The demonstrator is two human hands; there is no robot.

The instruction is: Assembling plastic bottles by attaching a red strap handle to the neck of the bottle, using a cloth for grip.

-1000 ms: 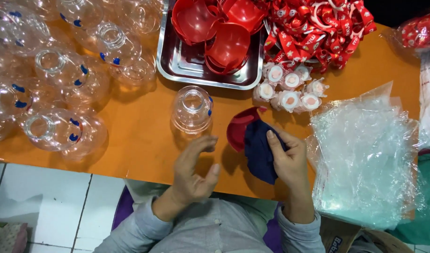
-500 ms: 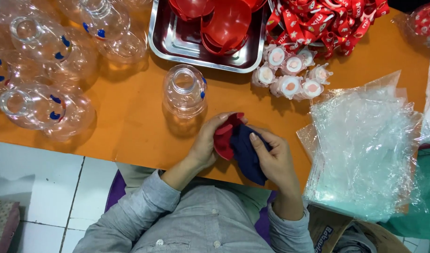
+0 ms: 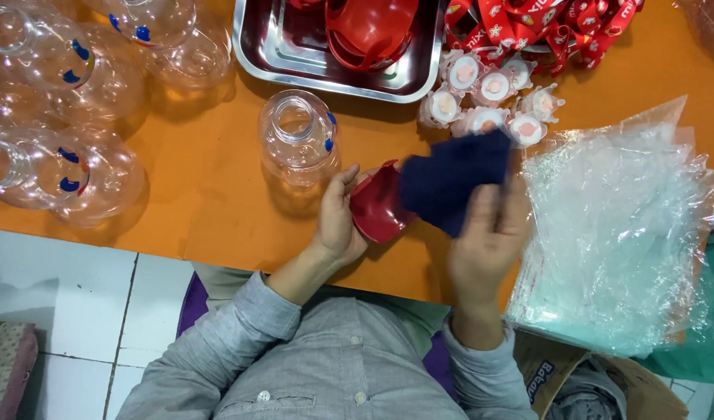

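Nearest the camera is the person's grey buttoned shirt (image 3: pixel 333 365), both sleeves reaching up to the orange surface (image 3: pixel 217 210). The left hand (image 3: pixel 340 222) has its grip clamped on a red lid (image 3: pixel 378 208), thumb and fingers wrapped round its left rim, and holds it tilted on edge just above the near part of the surface. The right hand (image 3: pixel 487 233) has its grip closed on a dark blue cloth (image 3: pixel 454 183), fingers pinching the lower edge; the cloth overlaps the right side of the lid and touches it.

To the right of the right hand lies a stack of clear plastic bags (image 3: pixel 614 233), reaching over the surface's near edge. Below it, off the surface, sits a cardboard box (image 3: pixel 559 373).

Just beyond the left hand stands a clear plastic jar (image 3: pixel 298 136), open mouth up, with small blue marks on its side. Beyond the cloth is a cluster of small white caps (image 3: pixel 485 97) with pinkish centres, near the cloth's upper edge.

Farther left, several more clear jars (image 3: pixel 69 117) lie on their sides, close together. At the far edge sits a steel tray (image 3: pixel 294 54) holding more red lids (image 3: pixel 368 31), and to its right a heap of red printed ribbons (image 3: pixel 543 27).
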